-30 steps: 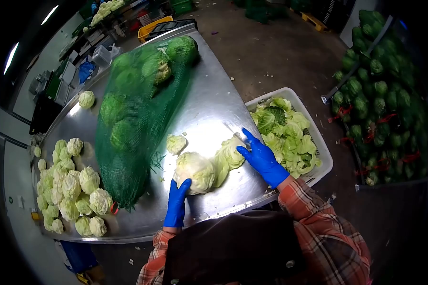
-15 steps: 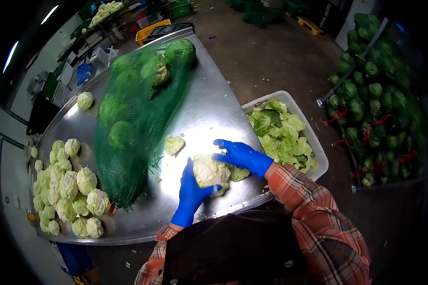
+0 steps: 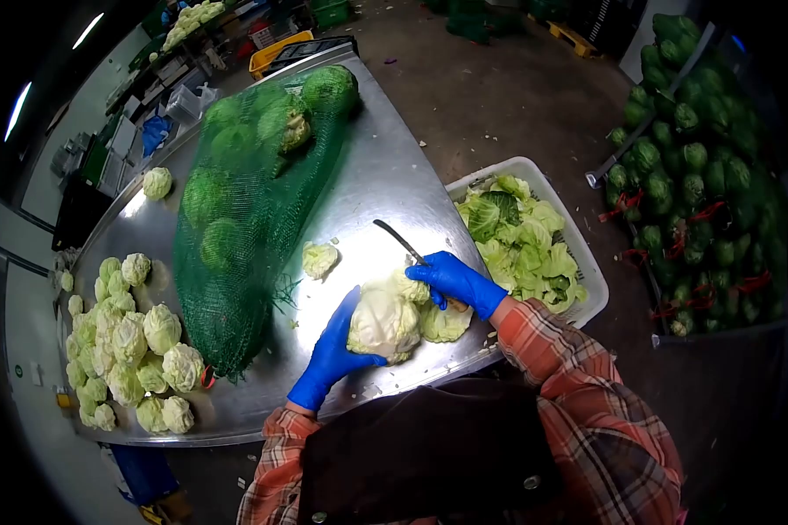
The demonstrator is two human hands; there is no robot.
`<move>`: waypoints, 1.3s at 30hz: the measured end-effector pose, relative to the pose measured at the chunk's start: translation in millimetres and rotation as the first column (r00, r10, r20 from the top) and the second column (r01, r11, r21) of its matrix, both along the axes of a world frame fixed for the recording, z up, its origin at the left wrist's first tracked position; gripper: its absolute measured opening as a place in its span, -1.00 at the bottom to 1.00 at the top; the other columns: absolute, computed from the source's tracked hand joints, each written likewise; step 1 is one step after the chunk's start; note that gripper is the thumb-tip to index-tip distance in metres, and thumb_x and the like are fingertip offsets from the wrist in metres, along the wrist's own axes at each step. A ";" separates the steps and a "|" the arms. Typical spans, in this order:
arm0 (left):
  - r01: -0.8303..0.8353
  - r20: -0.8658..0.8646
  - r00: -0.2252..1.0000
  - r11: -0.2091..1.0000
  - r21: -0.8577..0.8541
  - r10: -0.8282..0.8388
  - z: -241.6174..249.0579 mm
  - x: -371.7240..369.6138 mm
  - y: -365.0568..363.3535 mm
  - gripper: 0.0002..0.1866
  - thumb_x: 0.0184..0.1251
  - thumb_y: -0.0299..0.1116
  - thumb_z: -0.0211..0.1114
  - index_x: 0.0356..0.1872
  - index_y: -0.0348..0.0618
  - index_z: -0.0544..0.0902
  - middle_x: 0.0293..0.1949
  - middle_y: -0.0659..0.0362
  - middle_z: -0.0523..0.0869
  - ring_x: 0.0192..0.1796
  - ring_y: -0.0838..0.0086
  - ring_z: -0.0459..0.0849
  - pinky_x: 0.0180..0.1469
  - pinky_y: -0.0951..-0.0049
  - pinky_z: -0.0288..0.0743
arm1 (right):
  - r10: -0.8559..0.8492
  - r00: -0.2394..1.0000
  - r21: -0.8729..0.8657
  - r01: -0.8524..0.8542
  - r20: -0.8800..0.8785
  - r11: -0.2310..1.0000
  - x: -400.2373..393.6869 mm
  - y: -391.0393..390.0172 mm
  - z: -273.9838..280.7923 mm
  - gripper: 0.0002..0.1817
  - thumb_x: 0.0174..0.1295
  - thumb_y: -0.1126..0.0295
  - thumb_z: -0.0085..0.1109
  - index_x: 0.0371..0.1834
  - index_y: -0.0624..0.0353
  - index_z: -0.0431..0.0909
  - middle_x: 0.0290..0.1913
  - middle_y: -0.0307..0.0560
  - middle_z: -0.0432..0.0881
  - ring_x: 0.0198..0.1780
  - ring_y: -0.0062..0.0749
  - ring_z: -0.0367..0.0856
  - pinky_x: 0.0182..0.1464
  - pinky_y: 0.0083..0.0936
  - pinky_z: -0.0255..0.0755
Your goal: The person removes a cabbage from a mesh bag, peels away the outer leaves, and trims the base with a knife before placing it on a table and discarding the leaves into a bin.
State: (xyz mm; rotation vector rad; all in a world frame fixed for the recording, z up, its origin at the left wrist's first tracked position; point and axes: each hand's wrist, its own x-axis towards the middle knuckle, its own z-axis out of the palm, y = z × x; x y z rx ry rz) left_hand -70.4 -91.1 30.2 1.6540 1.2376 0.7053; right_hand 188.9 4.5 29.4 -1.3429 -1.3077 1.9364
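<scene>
A pale trimmed cabbage head (image 3: 382, 321) rests on the steel table (image 3: 385, 175) near its front edge. My left hand (image 3: 331, 354), in a blue glove, cups its left side. My right hand (image 3: 454, 281), also gloved in blue, grips a knife (image 3: 399, 240) whose blade points up and left, above the cabbage. Loose outer leaves (image 3: 445, 322) lie against the cabbage under my right hand. A small cut piece (image 3: 319, 259) lies apart on the table.
A green net sack of cabbages (image 3: 245, 192) lies across the table. Several trimmed heads (image 3: 131, 350) are piled at the left edge. A white crate of leaves (image 3: 521, 241) stands to the right. More netted cabbages (image 3: 700, 175) are stacked at far right.
My right hand has lifted off the cabbage and raised the knife blade into view. My left hand slid lower on the cabbage, which sits slightly nearer the table edge.
</scene>
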 end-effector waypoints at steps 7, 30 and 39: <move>-0.011 -0.071 0.997 0.997 0.075 0.017 -3.9 -25.7 -33.2 0.16 -0.35 -0.14 0.69 0.39 -0.24 0.22 0.41 -0.04 0.25 0.47 0.13 0.16 0.44 0.20 0.13 | -0.296 0.937 -0.046 0.310 0.187 0.950 21.1 -6.4 -45.6 -0.54 0.22 -0.01 0.19 -0.41 0.25 0.47 -0.69 -0.09 0.43 -0.70 -0.39 0.45 -0.66 -0.45 0.36; -0.379 0.357 0.771 0.830 -0.409 0.528 -0.9 -29.7 -2.3 -0.35 0.33 -0.25 0.23 0.40 -0.16 0.23 0.28 0.04 0.41 0.25 0.37 0.45 0.25 0.45 0.37 | -0.091 0.995 -0.178 0.095 0.033 0.979 -42.1 -25.3 -43.2 -0.58 0.25 -0.04 0.16 -0.16 0.11 0.47 -0.52 -0.19 0.50 -0.70 -0.60 0.31 -0.71 -0.63 0.23; -0.557 0.163 0.779 0.788 -0.262 0.605 -36.0 9.6 -1.9 -0.13 0.20 -0.13 0.40 0.40 -0.31 0.13 0.33 -0.07 0.31 0.24 0.26 0.45 0.22 0.37 0.42 | 0.171 0.971 0.235 -0.209 0.169 0.949 -21.3 -50.3 13.6 -0.31 0.40 -0.01 -0.05 0.52 -0.13 0.00 0.37 0.14 0.32 -0.39 -0.41 0.64 -0.31 -0.56 0.57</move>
